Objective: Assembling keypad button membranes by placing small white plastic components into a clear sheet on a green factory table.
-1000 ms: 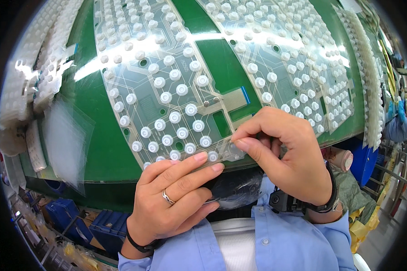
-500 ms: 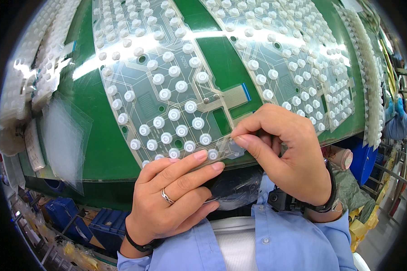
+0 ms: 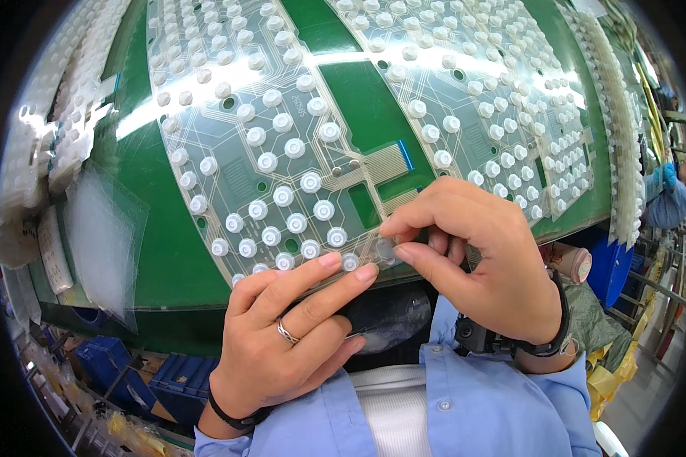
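Note:
A clear membrane circuit sheet (image 3: 240,177) with white rubber domes and printed traces lies on the green tabletop in front of me. My left hand (image 3: 286,335), with a ring on it, reaches over the sheet's near edge. Its fingers are stretched out, and the index and middle fingertips rest on the sheet beside a dome. At the near right corner, my right hand (image 3: 484,263) is bent into a pinch by a small translucent piece (image 3: 386,249). Whether the thumb and index finger grip that piece or the sheet cannot be made out. A flat ribbon tail (image 3: 387,162) with a blue end sticks out nearby.
A second domed sheet (image 3: 465,126) lies to the right on the green table (image 3: 168,282). Stacked domed sheets (image 3: 84,114) stand at the left, near thin clear film (image 3: 103,244). More stacks (image 3: 613,122) line the right edge. Blue bins (image 3: 179,381) sit below.
The domed sheet has shifted slightly left. My right thumb has dropped away from the index fingertip, widening the gap, and my left fingertips have moved slightly along the edge.

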Demonstrator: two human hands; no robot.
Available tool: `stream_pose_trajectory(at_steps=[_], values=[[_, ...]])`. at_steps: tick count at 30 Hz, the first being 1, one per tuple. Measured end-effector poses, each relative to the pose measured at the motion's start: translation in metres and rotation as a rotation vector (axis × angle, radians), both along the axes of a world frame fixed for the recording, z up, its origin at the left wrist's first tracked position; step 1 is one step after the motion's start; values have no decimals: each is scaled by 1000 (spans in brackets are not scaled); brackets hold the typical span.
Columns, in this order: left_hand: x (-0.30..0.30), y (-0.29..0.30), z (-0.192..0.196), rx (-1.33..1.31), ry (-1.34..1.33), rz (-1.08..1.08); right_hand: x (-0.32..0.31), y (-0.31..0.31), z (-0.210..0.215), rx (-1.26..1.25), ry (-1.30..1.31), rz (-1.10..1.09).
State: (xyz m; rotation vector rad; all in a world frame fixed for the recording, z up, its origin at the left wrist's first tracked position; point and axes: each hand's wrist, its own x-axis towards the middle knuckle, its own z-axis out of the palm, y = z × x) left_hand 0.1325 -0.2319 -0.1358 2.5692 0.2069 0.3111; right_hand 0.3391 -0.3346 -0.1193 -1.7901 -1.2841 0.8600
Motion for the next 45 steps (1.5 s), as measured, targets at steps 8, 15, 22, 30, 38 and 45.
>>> stream_pose_trajectory(at_steps=[8,15,22,30,38,45], values=[[2,-1,4,-35,25,33,-3,-2,-1,46,-72,12],[-1,1,0,-28,2,0,-10,0,1,45,-197,8],[-13,14,1,-40,-61,-54,-17,-6,17,41,-450,-166],[-33,29,22,-407,66,-155,-14,-47,-11,-424,341,166],[-20,8,34,-441,-198,-84,-12,-37,29,258,376,-152],[-5,9,32,-359,-259,2,37,-49,5,348,602,-470]])
